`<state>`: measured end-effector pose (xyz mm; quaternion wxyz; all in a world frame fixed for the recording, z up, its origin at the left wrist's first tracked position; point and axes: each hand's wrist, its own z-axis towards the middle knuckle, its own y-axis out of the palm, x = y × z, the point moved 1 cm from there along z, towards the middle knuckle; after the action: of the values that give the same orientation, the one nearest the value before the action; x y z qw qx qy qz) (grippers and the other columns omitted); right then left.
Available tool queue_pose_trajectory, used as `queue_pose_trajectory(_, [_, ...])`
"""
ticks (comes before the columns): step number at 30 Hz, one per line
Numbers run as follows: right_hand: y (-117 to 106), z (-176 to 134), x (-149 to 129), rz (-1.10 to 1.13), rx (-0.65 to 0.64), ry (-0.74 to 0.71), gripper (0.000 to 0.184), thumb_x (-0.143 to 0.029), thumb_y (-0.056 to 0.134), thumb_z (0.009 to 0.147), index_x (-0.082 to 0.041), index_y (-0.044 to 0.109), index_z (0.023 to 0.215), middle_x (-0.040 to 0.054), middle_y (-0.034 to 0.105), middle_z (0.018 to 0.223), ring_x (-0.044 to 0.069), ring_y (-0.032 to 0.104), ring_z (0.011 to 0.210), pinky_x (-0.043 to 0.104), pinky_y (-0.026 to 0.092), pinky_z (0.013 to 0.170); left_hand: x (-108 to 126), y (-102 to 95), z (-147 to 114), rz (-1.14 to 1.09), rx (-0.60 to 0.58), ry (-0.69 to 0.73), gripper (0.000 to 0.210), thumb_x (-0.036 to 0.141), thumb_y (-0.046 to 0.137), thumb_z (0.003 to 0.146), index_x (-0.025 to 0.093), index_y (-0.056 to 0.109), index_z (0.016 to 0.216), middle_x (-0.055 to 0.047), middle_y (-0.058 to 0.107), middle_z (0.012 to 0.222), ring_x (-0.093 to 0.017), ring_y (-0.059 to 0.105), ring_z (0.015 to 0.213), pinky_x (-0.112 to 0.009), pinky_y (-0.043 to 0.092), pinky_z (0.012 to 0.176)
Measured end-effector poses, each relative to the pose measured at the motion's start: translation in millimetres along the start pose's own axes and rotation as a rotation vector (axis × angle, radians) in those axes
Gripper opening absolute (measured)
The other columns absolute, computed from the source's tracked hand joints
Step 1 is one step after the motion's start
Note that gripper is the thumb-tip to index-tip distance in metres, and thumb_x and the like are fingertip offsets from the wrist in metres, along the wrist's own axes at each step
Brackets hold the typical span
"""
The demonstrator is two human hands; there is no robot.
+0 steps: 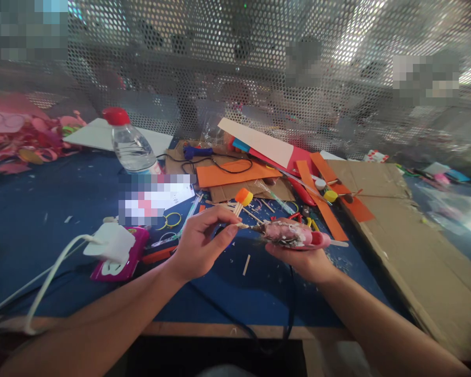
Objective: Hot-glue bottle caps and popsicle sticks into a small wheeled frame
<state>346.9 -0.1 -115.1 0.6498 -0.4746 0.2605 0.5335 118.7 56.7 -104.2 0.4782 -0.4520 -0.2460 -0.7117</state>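
In the left hand (pixel 202 241), thumb and finger pinched almost together on a thin pale stick (pixel 241 225). Just above the fingertips, more pale sticks with a round orange and yellow top (pixel 243 197); hard to tell if all one piece. In the right hand (pixel 306 262), a pink glue gun (pixel 292 233), with fingers curled round from below; cannot tell about any finger on the trigger. All up over the near middle of the blue worktop (pixel 235 288), with the nozzle (pixel 256 228) pointing left, very close to the stick. Maybe a burnt thumb, if hot, from so little room between nozzle and skin. Maybe a dropped stick, from a loose pinch on something so small. Maybe a sticky drip, from squeezing too hard, or a sudden tug, from the black cord (pixel 292 293) catching at the near edge. On the gun, smooth hard plastic at the back, but lumpy whitish crust and dark dirt at the front. To the right, flat orange strips (pixel 322 201) and stiff brown cardboard (pixel 388 235) with creases. To the left, a clear shiny bottle (pixel 133 146) with a round red cap, and a smooth, boxy white charger (pixel 112 243).
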Motion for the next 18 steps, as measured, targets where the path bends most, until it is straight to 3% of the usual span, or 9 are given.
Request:
queue_pose_trajectory(5, [-1.2,-1.3,3.6,-0.013,0.030,0.072,0.016,-0.031,0.076,0.088,-0.030,0.080,0.103,0.0044,0.078,0.104,0.028,0.074,0.098,0.044,0.062,0.090,0.8,1.2,1.0,-0.030,0.047,-0.048,0.017,0.037,0.069,0.094,0.023,0.078,0.092,-0.008,0.075,0.089,-0.022,0.068,0.083,-0.035,0.056,0.075])
queue_pose_trajectory(8, [-1.0,-6.4,13.5,0.038,0.089,0.189,0.024,-0.043,0.077,0.087,-0.028,0.078,0.105,0.0066,0.077,0.098,0.029,0.073,0.094,0.045,0.062,0.083,-2.7,2.2,0.6,-0.085,0.070,-0.110,0.020,0.041,0.070,0.094,0.022,0.079,0.093,-0.008,0.076,0.088,-0.020,0.067,0.080,-0.033,0.056,0.071])
queue_pose_trajectory(12, [2.1,-12.4,23.0,0.207,0.145,0.362,0.038,-0.059,0.073,0.086,-0.023,0.073,0.098,0.0064,0.072,0.083,0.024,0.069,0.074,0.038,0.059,0.062,-11.0,1.9,1.2,-0.211,0.119,-0.166,0.021,0.042,0.072,0.093,0.022,0.080,0.091,-0.007,0.078,0.093,-0.023,0.071,0.092,-0.037,0.056,0.090])
queue_pose_trajectory(18, [4.7,-7.5,14.2,0.315,0.065,0.320,0.048,-0.070,0.064,0.089,-0.022,0.066,0.086,0.0042,0.070,0.073,0.018,0.063,0.062,0.029,0.049,0.053,-17.1,-0.4,8.2,-0.353,0.267,-0.215,0.025,0.044,0.075,0.090,0.020,0.079,0.088,-0.007,0.078,0.091,-0.026,0.073,0.100,-0.042,0.055,0.099])
